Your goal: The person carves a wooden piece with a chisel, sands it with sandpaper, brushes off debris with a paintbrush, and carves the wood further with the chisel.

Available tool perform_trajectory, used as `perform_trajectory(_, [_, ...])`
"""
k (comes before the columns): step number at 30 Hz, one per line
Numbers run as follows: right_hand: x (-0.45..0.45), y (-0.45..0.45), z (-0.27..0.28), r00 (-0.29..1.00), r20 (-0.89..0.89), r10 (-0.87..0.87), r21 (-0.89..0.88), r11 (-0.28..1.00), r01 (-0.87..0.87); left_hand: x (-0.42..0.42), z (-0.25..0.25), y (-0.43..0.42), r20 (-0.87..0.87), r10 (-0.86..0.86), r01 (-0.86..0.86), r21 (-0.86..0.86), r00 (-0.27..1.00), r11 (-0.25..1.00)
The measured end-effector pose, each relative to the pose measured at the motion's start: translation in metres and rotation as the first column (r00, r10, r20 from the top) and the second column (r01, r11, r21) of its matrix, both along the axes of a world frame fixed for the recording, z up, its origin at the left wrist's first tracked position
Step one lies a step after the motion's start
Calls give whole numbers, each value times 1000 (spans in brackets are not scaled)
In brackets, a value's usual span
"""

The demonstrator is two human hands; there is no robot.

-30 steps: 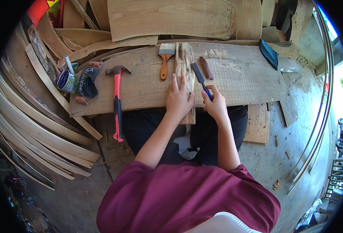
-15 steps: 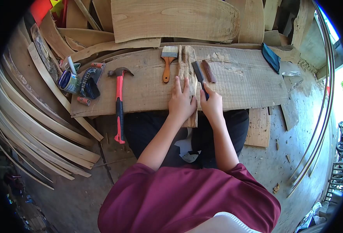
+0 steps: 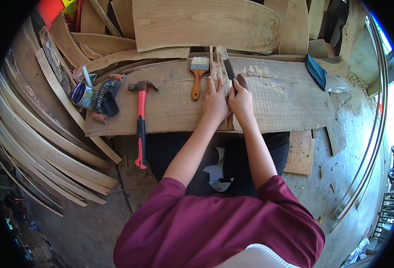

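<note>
A rough, splintered strip of wood point(image 3: 218, 62) lies lengthwise across the board, its far end sticking out past my fingers. My left hand point(image 3: 215, 102) grips this strip from above, with index and middle fingers stretched along it. Close against it, my right hand point(image 3: 241, 100) is closed on a chisel point(image 3: 229, 69) with a flat dark blade. The blade points away from me along the strip's right side; the handle is mostly hidden in my fingers. A small brown wood piece point(image 3: 241, 81) shows just beyond my right hand. Left of the strip lies a paintbrush point(image 3: 197, 80).
A claw hammer point(image 3: 141, 118) with a red and black handle overhangs the near edge of the wide board point(image 3: 290, 105). A can point(image 3: 84, 94) and a dark tool point(image 3: 107, 100) stand at left. A blue cloth point(image 3: 316, 72) lies at right. Curved wood strips point(image 3: 72, 156) are stacked at far left.
The wood strip has shifted away from me and its near end no longer sticks out as far. My right hand has come up against my left, bringing the chisel blade alongside the strip.
</note>
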State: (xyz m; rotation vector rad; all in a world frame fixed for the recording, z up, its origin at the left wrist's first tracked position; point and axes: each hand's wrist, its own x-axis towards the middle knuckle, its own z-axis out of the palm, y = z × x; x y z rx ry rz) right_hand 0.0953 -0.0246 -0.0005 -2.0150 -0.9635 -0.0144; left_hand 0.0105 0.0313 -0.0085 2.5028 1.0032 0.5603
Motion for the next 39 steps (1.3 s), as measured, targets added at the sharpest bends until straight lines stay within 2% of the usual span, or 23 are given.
perform_trajectory(5, [17, 11, -6, 1000, 11, 9, 2, 1000, -9, 14, -1, 12, 1, 43, -43, -21, 999, 999])
perform_trajectory(8, [17, 9, -10, 1000, 10, 3, 24, 1000, -3, 13, -4, 13, -2, 46, -46, 28, 999, 999])
perform_trajectory(9, [15, 9, -10, 1000, 10, 5, 27, 1000, -5, 13, -3, 12, 5, 47, -46, -10, 999, 999])
perform_trajectory(10, [13, 7, -9, 1000, -2, 0, 20, 1000, 0, 14, -2, 12, 12, 48, -47, -49, 999, 998])
perform_trajectory(18, [13, 12, -3, 1000, -6, 0, -56, 998, 0, 11, -1, 13, -13, 23, -24, -13, 1000, 1000])
perform_trajectory(20, [15, 9, -3, 999, 48, 18, -12, 1000, -17, 13, -6, 12, 19, 31, -31, 12, 999, 999])
perform_trajectory(23, [14, 8, 0, 999, 38, -6, -37, 999, 7, 13, -4, 14, 33, 31, -31, 24, 999, 999])
perform_trajectory(27, [17, 20, -5, 999, 36, -11, -57, 998, 13, 12, 1, 12, -6, 34, -34, 7, 999, 999])
perform_trajectory(29, [18, 17, -9, 999, 39, -1, -10, 1000, 1, 12, 0, 11, -11, 27, -27, -6, 1000, 1000])
perform_trajectory(34, [20, 9, 1, 998, 52, 24, -30, 999, -22, 11, 6, 9, -7, 20, -20, -32, 1000, 999])
perform_trajectory(39, [19, 19, -2, 999, 40, -6, -98, 995, 10, 14, -3, 14, 10, 42, -42, 24, 999, 999])
